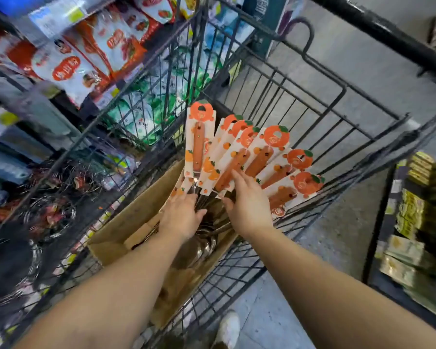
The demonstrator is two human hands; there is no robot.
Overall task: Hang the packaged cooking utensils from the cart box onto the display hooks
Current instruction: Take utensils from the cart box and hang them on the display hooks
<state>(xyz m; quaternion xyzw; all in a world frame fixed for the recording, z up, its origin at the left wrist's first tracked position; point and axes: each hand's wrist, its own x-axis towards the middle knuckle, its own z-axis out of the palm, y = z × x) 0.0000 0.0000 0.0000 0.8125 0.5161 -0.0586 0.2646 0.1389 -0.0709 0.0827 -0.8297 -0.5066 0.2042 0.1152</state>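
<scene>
Several packaged cooking utensils (252, 157) with brown wooden handles and white cards printed with oranges fan out upward over a cardboard box (134, 217) in a black wire cart (312, 117). My left hand (180, 217) grips the bunch at the metal shafts just below the cards. My right hand (248, 205) holds the right side of the fan, with fingers laid across the cards. Shiny metal utensil heads (202, 248) show inside the box beneath my hands.
Shelves with red and white food bags (68, 64) and wire strainers (48, 217) stand on the left behind the cart's mesh. A rack of yellow-green packets (413, 217) is on the right. Grey floor (350, 59) lies beyond the cart, and a white shoe (228, 328) shows below.
</scene>
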